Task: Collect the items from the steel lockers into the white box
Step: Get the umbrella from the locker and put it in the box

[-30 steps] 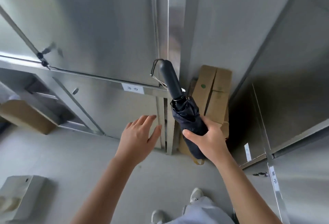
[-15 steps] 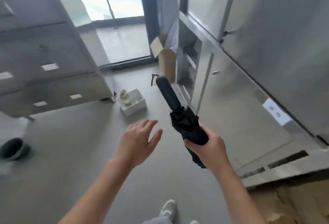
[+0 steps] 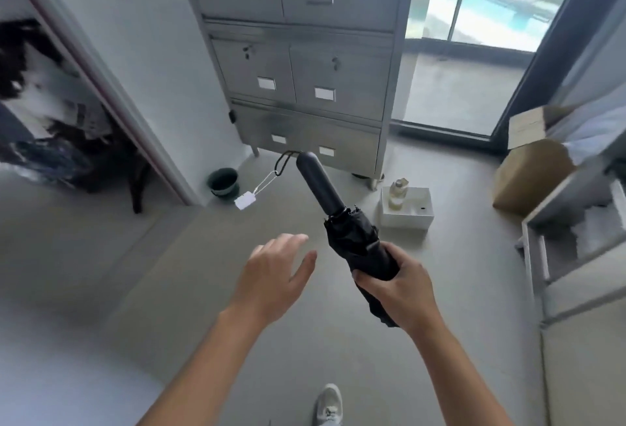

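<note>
The right hand (image 3: pixel 396 286) has its grip wrapped round the bunched canopy of a folded black fabric umbrella (image 3: pixel 352 239). It holds the umbrella above the floor with the smooth dark handle pointing away, and a small white paper tag (image 3: pixel 245 202) dangles on a thin loop from the wrist strap. The left hand (image 3: pixel 274 276) hovers just beside it, fingers spread and relaxed, its grip wide and holding nothing. The low white rectangular box (image 3: pixel 406 222) sits on the grey floor ahead and slightly right, near the foot of the tall steel lockers (image 3: pixel 305 80), with a pale bottle (image 3: pixel 397 193) standing in its left side. The main risk, as I judge it, is the set-down. The umbrella looks long against the box, so dropped in carelessly it could knock the bottle over or overhang the rim and roll out. Holding slack fabric rather than the handle could also let it slide, and the swinging tag might catch on the box edge.
</note>
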Demonstrator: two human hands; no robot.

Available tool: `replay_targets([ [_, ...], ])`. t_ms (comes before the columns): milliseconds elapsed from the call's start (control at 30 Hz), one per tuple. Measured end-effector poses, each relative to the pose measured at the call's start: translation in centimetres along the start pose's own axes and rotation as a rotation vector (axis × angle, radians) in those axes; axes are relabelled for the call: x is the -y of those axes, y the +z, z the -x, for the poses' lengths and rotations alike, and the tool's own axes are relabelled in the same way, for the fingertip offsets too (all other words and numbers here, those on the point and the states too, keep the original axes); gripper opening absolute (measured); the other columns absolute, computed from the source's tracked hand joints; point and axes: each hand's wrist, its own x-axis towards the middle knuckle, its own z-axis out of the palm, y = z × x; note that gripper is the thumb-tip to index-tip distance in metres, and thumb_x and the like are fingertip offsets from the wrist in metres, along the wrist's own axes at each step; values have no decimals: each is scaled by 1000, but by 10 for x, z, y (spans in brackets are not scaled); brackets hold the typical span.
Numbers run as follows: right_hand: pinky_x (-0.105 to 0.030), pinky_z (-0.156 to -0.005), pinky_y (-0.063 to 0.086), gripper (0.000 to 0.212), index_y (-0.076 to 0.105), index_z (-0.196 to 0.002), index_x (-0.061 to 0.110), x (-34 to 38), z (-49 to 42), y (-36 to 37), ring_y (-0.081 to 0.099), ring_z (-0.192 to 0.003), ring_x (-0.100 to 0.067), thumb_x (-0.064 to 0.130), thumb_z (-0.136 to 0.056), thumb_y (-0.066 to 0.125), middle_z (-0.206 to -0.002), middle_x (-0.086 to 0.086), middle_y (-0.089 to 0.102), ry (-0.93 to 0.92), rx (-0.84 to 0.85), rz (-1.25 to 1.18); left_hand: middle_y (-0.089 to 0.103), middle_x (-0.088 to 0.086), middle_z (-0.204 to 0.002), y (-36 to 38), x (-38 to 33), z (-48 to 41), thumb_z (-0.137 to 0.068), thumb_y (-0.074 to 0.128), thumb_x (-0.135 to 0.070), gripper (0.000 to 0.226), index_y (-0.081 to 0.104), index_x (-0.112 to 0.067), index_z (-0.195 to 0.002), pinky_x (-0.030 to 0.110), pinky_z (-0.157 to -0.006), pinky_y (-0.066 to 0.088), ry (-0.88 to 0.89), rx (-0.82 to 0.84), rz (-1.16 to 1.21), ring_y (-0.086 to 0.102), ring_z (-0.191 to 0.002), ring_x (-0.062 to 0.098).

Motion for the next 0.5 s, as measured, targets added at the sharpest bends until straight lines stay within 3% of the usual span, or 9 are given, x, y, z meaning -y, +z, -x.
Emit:
replay_targets([
  [500, -31, -36, 45, 31, 70, -97, 33, 4, -101, -62, 56, -36, -32, 31, -68, 80, -55, -3, 62, 90, -268, -17, 62, -6, -125, 33, -33, -165, -94, 22, -59, 62, 57, -21, -130, 36, -93, 43, 238, 104, 86, 58, -113, 18],
])
